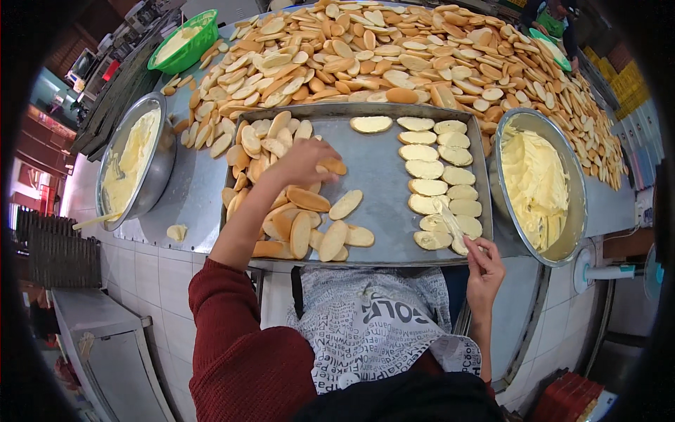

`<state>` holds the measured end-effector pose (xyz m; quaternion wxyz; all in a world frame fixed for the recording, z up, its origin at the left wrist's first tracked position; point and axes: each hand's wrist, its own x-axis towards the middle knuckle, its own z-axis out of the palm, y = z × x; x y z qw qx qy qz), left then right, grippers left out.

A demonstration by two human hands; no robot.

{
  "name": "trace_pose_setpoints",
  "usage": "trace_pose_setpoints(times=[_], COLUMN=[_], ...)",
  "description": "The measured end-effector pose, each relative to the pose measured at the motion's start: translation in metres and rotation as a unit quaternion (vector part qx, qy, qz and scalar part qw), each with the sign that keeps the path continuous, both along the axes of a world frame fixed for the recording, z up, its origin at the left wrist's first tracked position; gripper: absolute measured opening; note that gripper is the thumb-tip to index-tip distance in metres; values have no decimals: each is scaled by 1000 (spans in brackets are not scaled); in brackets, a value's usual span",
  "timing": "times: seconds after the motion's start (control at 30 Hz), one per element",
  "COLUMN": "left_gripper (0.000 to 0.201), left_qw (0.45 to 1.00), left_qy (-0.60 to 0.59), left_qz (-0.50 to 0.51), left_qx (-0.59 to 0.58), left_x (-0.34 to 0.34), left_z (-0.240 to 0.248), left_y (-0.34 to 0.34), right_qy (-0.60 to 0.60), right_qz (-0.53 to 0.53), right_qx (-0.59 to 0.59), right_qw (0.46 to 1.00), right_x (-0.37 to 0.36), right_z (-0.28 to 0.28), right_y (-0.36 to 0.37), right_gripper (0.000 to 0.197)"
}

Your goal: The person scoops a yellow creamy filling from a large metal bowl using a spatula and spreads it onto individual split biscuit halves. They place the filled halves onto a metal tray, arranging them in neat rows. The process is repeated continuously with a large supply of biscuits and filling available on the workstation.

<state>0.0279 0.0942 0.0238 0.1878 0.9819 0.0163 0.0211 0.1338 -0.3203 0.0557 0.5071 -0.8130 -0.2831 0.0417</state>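
My left hand [306, 163] reaches over a loose heap of bread slices [288, 211] in the left half of a large metal tray [365, 254]. Its fingers curl around one oval bread slice [333, 166], partly hidden by them. At the tray's front right corner my right hand [484, 269] is closed on the handle end of a cream-smeared spreading knife [451, 219]. The blade lies over the nearest slices. Rows of cream-coated bread slices [424, 169] lie flat along the tray's right side, and one more coated slice [370, 124] lies by the far edge.
Metal bowls of pale yellow cream stand left [163, 158] and right [581, 190] of the tray; the left one holds a utensil. Behind rises a big mound of bread slices [422, 56]. A green basin [204, 43] sits far left. Another person [555, 21] stands far right.
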Motion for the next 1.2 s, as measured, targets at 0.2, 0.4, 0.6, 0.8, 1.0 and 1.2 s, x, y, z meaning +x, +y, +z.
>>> trace_pose_setpoints(times=[0.2, 0.4, 0.6, 0.8, 1.0, 1.2], left_gripper=[17, 16, 40, 49, 34, 28], left_qw=[988, 975, 959, 973, 718, 324], left_qy=[108, 112, 108, -48, -255, -161], left_qz=[51, 141, 133, 223, 289, 166], left_qx=[95, 130, 226, -29, -580, -917], left_x=[-24, -47, -59, -58, -45, -26], left_z=[-9, 9, 27, 35, 24, -19], left_y=[-2, 25, 0, 3, -10, -44], right_qy=[2, 5, 16, -33, -112, -185], right_qz=[5, 4, 1, -36, -146, -149], right_qx=[8, 17, 16, 22, -114, -364], right_qw=[1000, 1000, 1000, 999, 976, 901], right_x=[1, 0, 0, 19, 91, 159], right_z=[0, 1, 4, 2, 38, 52], right_y=[-1, -2, -1, -13, -53, -69], right_gripper=[43, 42, 38, 35, 33, 26])
